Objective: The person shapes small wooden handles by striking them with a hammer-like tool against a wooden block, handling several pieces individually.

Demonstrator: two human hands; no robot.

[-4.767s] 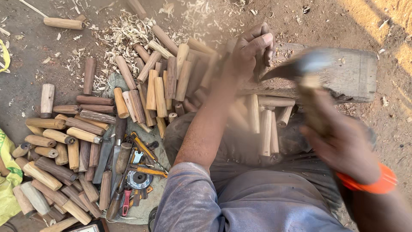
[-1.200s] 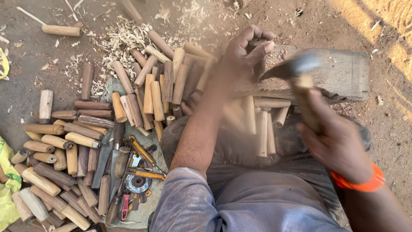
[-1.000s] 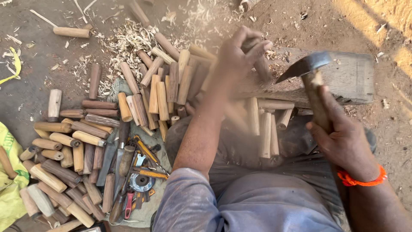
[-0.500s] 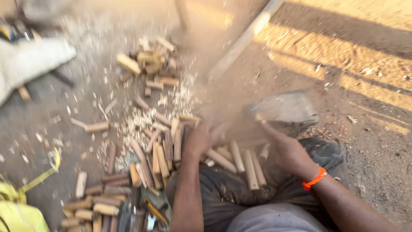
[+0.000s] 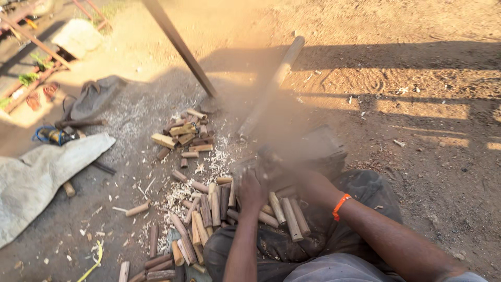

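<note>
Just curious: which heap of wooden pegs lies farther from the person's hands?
The small heap near the slanted metal pole; the other pegs lie right beside the left hand.

Cut wooden pegs [image 5: 209, 209] lie on the ground left of the chopping block [image 5: 318, 149], a second heap [image 5: 182, 137] behind them, a cloth sack [image 5: 47, 175] farther left.

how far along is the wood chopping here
Done: a small heap of cut wooden pieces and pale shavings lie on the dirt. In hand: the left hand steadies something at the chopping block, while the right hand is blurred, so its tool can't be made out. Left: many short wooden sticks lie beside the knees; shaped or not, I can't tell.
</note>
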